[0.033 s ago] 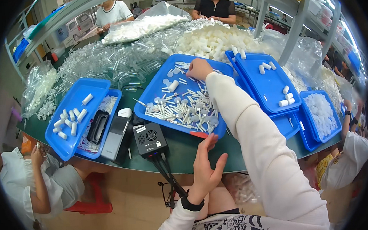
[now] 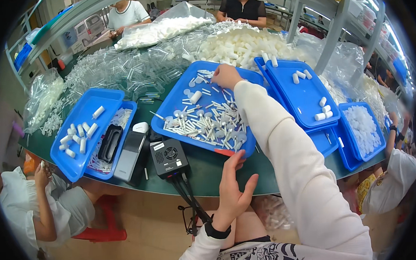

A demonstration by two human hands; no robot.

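A large blue tray [image 2: 170, 106] lies before me, strewn with thin white sticks [image 2: 203, 130], translucent round discs and a thick white cylinder [image 2: 196, 97]. Over its far part, my right hand [image 2: 227, 76] reaches down with fingers curled together among small white pieces. What sits between those fingertips is hidden. My left hand [image 2: 234, 191] is open at the tray's near edge, thumb apart, its fingertips close to a red piece [image 2: 224, 152] at the rim.
Left stand stacked blue trays [image 2: 106, 95] with white cylinders, a grey device [image 2: 130, 156] and a black cabled box [image 2: 170, 158]. Right are more blue trays [image 2: 304, 100]. Clear tubes [image 2: 135, 68] and white cylinders [image 2: 241, 42] are heaped behind. Other people sit around the table.
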